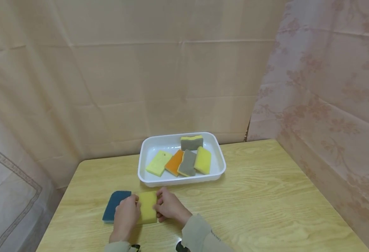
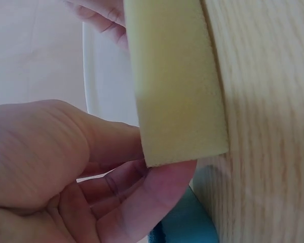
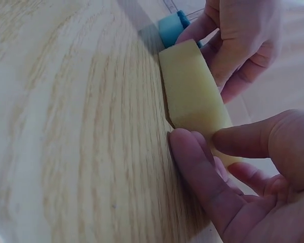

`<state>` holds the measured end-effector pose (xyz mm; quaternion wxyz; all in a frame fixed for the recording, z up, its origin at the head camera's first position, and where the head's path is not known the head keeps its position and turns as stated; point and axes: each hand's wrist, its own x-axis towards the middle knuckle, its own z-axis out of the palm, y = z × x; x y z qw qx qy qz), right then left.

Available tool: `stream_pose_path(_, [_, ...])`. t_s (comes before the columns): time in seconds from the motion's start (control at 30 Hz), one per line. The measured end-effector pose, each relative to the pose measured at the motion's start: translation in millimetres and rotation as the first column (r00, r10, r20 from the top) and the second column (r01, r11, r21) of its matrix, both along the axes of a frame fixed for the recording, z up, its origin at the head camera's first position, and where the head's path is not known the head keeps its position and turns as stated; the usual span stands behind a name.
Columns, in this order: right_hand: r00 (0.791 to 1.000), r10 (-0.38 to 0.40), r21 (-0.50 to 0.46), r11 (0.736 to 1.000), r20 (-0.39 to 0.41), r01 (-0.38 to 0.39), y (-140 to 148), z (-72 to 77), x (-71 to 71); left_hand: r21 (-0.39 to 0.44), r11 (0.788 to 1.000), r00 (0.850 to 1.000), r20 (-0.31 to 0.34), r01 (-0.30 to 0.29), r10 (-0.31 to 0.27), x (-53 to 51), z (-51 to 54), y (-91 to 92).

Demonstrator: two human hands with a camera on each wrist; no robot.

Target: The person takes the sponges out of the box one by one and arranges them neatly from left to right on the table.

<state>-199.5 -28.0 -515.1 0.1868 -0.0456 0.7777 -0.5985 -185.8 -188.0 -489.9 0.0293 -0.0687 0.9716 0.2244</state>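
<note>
A yellow sponge [image 1: 148, 207] lies on the table, held at both ends. The left hand [image 1: 126, 214] pinches its left end; in the left wrist view the thumb and fingers of that hand [image 2: 86, 177] close on the corner of the sponge [image 2: 177, 86]. The right hand [image 1: 171, 206] grips the right end, and in the right wrist view this hand [image 3: 248, 177] has its thumb on the sponge [image 3: 190, 86] and its fingers at the edge beside the table. A dark blue-green sponge [image 1: 116, 203] lies just left of the yellow one, partly behind the left hand.
Behind the hands stands a white tray [image 1: 178, 182] with several sponges: a pale yellow one [image 1: 158, 163], an orange one [image 1: 173, 162], a bright yellow one [image 1: 203, 160] and two grey-faced ones [image 1: 188, 162]. Curtains hang behind the table [image 1: 266, 196] and at its sides.
</note>
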Motion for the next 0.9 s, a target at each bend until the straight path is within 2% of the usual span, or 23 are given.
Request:
stream_pose_path(0.17, [0.999, 0.023, -0.013, 1.000, 0.022, -0.023, 0.6, 0.8, -1.9, 0.001, 1.000, 1.000, 0.017, -0.005, 0.005, 0.7, 1.8, -1.7])
stream_pose_path(0.43, [0.996, 0.063, -0.066, 0.996, 0.065, -0.059, 13.0, 2.4, -4.8, 0.020, 0.999, 1.000, -0.017, 0.026, -0.025, 1.4, 2.9, -2.4])
stream_pose_path(0.53, [0.996, 0.082, -0.031, 0.996, 0.039, -0.080, 16.3, 3.4, -5.9, 0.023, 0.999, 0.999, -0.036, 0.029, -0.028, 1.9, 4.1, -2.1])
stream_pose_path(0.77, [0.990, 0.137, 0.105, 0.985, -0.034, -0.133, 17.4, 11.2, -6.8, 0.031, 1.000, 0.999, -0.036, 0.006, -0.005, 1.2, 7.6, -3.8])
stream_pose_path(0.9, [0.985, 0.168, 0.150, 0.976, -0.050, -0.159, 18.3, 14.8, -5.6, 0.027, 1.000, 0.998, -0.066, 0.013, -0.011, 2.0, 8.1, -6.5])
